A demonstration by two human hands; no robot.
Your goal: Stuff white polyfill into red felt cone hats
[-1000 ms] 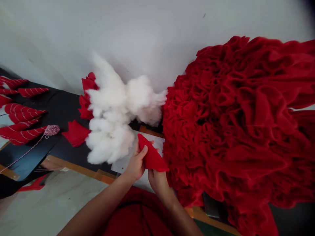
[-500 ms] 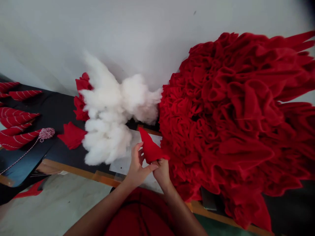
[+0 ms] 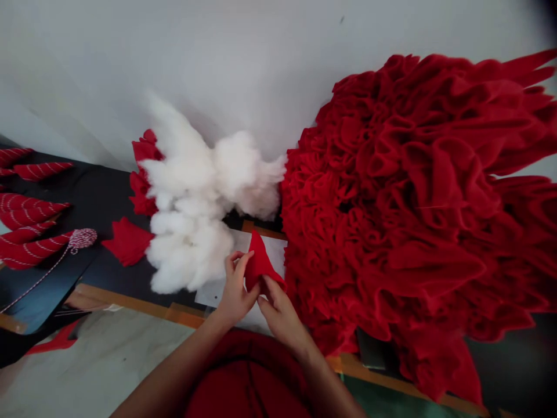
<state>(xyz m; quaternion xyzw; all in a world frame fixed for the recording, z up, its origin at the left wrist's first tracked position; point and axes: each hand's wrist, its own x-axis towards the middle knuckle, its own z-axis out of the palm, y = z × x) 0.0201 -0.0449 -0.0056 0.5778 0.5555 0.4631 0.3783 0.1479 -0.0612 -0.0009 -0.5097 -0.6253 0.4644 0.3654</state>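
A small pointed red fabric cone (image 3: 260, 262) is between my hands, its tip aimed away from me. My left hand (image 3: 235, 293) grips its left side, thumb near the lower edge and fingers bent around it. My right hand (image 3: 277, 307) pinches the cone's lower right edge, where some fingertips are hidden by the fabric. A white sheet (image 3: 248, 316) lies beneath both hands. Fluffy white stuffing (image 3: 189, 247) is heaped just left of them, and a large pile of red fabric pieces (image 3: 383, 220) rises on the right.
Several red pieces (image 3: 128, 241) lie left of the stuffing. Farther left are red cones with white spiral cord (image 3: 32, 209) and a red-and-white ball of cord (image 3: 82, 238). The dark tabletop (image 3: 102, 191) has an orange-brown front edge; a pale wall (image 3: 261, 64) stands behind.
The red cone has come slightly left and turned more upright. My right hand has shifted from inside or behind the cone's lower end to pinching its edge, with fingers more visible.
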